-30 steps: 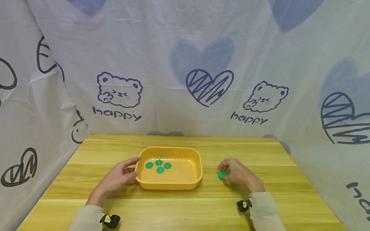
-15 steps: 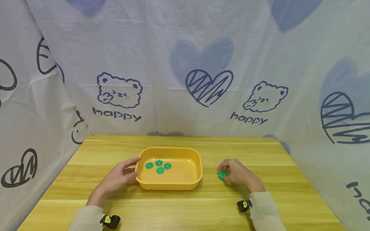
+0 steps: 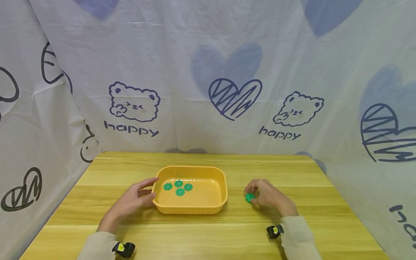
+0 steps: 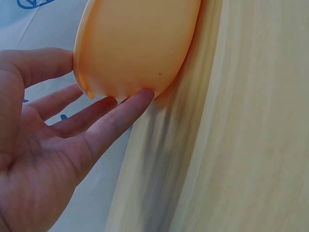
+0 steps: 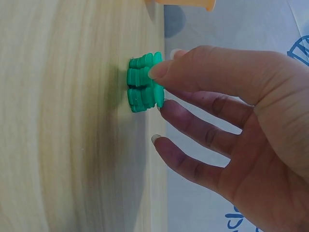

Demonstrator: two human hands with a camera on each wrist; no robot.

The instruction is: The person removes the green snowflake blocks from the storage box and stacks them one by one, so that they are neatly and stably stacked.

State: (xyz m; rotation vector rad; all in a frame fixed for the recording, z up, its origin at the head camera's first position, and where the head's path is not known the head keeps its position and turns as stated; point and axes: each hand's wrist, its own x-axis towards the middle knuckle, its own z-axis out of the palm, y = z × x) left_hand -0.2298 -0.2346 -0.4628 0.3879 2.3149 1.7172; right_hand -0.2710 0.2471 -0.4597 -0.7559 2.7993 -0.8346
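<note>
My left hand (image 3: 133, 198) touches the left end of a yellow plastic tray (image 3: 191, 209). In the left wrist view its fingers lie fairly straight against the end wall of the tray. Several green notched discs (image 3: 180, 192) lie flat in the tray's left half. To the right of the tray, my right hand (image 3: 269, 195) pinches the top of a small stack of green discs (image 3: 250, 197) on the table. The right wrist view shows the thumb on the top disc of the stack (image 5: 140, 87), the other fingertips beyond and below it.
The light wooden table (image 3: 211, 234) has a printed white cloth (image 3: 185, 126) hanging behind it and at both sides. The tray stands between the two hands. A small black camera is strapped on each wrist.
</note>
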